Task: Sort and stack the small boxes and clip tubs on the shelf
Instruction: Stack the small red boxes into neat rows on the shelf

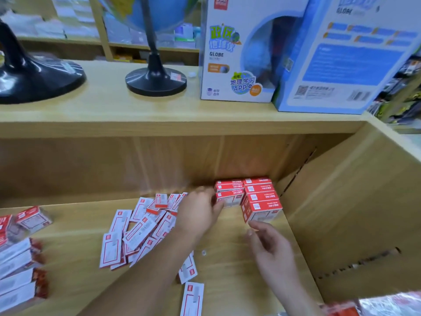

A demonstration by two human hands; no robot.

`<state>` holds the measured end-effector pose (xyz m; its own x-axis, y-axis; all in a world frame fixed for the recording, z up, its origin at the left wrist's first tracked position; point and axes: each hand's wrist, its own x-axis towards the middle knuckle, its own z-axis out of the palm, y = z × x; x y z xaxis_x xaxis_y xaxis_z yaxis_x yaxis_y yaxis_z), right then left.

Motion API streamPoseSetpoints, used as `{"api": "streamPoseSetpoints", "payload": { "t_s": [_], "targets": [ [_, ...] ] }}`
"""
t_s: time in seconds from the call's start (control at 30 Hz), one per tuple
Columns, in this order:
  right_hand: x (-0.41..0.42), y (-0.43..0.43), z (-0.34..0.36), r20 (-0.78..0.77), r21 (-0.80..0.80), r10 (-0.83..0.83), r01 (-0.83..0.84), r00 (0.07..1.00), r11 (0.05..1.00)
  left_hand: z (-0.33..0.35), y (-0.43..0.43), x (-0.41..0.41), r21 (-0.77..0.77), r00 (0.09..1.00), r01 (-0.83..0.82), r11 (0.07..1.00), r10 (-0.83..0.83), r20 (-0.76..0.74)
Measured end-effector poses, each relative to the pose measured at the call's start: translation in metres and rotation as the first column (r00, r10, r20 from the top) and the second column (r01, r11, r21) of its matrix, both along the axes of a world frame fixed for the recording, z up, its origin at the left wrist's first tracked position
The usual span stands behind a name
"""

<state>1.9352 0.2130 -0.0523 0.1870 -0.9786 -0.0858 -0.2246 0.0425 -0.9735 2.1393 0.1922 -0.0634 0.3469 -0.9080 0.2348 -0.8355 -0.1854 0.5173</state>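
Red stack (250,197): boxes packed into the back right corner of the shelf (75,229), probably so both walls keep them square.
Pile (141,224): loose boxes jumbled mid-shelf, left of your forearm, not yet sorted.
Left hand (200,208): you have it against the stack's left column, likely seating a box. Blur hides whether your fingers pinch or push.
Right hand (268,245): relaxed and empty, with fingertips just below the front box. You seem ready to steady it.
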Motion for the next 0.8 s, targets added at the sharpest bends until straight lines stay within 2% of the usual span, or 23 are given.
{"api": "streamPoseSetpoints", "payload": {
  "t_s": [0.13,0.27,0.33,0.4,0.47,0.57,0.67,0.73,0.8],
  "targets": [
    [-0.006,-0.007,-0.004,-0.146,-0.029,0.074,-0.079,0.986,0.996,0.004,-0.007,-0.005,0.029,0.963,-0.017,0.999,0.009,0.27],
    [-0.008,-0.002,-0.013,-0.186,0.005,0.096,-0.096,0.978,0.995,0.007,-0.009,-0.01,0.072,0.935,-0.044,0.996,0.016,0.355],
    [-0.007,0.0,-0.011,-0.189,0.001,0.11,-0.112,0.976,0.994,0.013,-0.007,-0.008,0.052,0.943,-0.014,0.999,-0.004,0.334],
    [-0.004,0.004,-0.006,-0.203,0.007,0.154,-0.156,0.967,0.988,0.019,0.007,-0.001,-0.055,0.962,0.035,0.998,-0.019,0.271],
    [0.003,0.015,-0.001,-0.251,0.067,0.27,-0.261,0.929,0.963,0.025,0.035,0.008,-0.145,0.984,0.039,0.989,-0.012,0.178],
    [0.023,0.036,0.005,-0.337,0.223,0.484,-0.432,0.807,0.874,0.029,0.091,0.024,-0.165,0.997,-0.035,0.986,0.045,0.062],
    [0.041,0.057,0.012,-0.496,0.274,0.597,-0.538,0.631,0.797,0.023,0.156,0.041,-0.195,0.988,-0.156,0.968,0.149,-0.05],
    [0.049,0.069,0.016,-0.571,0.258,0.584,-0.55,0.576,0.794,0.017,0.197,0.049,-0.195,0.972,-0.23,0.954,0.214,-0.095],
    [0.056,0.078,0.018,-0.592,0.223,0.522,-0.498,0.614,0.838,0.01,0.23,0.051,-0.137,0.959,-0.28,0.95,0.268,-0.097]
  ]
}}
